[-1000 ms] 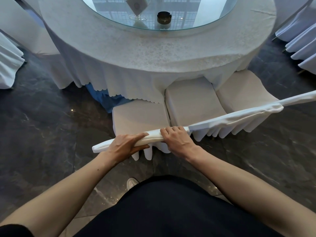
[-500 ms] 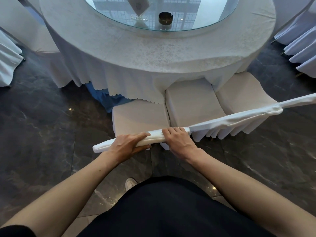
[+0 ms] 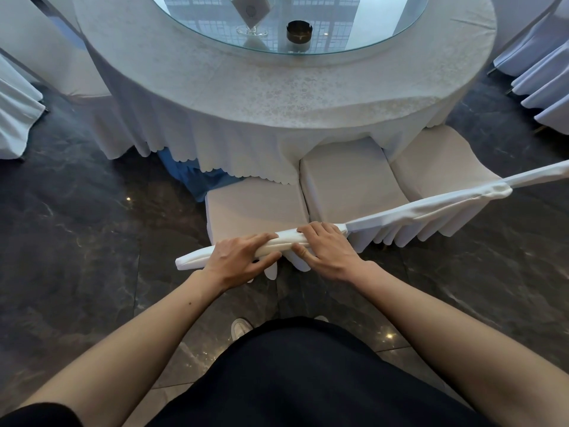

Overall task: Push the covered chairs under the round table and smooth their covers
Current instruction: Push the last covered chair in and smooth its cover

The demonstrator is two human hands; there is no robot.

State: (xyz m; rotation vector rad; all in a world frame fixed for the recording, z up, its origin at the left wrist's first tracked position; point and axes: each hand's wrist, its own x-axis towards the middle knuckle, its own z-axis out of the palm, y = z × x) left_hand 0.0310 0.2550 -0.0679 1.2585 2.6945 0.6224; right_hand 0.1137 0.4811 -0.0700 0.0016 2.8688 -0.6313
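Three white-covered chairs stand side by side at the near edge of the round table (image 3: 277, 97), seen from above and behind. My left hand (image 3: 238, 261) and my right hand (image 3: 326, 249) both grip the top of the backrest of the left chair (image 3: 252, 208), thumbs under the rail. Its seat front touches the hanging tablecloth. The middle chair (image 3: 348, 180) and the right chair (image 3: 437, 161) have their seat fronts under the cloth. Their pleated back covers (image 3: 431, 211) run in a line to the right.
A glass disc (image 3: 354, 35) on the table carries a card stand (image 3: 251, 13) and a dark ashtray (image 3: 299, 31). Blue underskirt (image 3: 191, 177) shows below the cloth. More covered chairs stand at the far left (image 3: 15, 118) and far right (image 3: 542, 84). The floor is dark marble.
The left chair and both hands have moved slightly forward toward the table. My grip on the backrest is the same.
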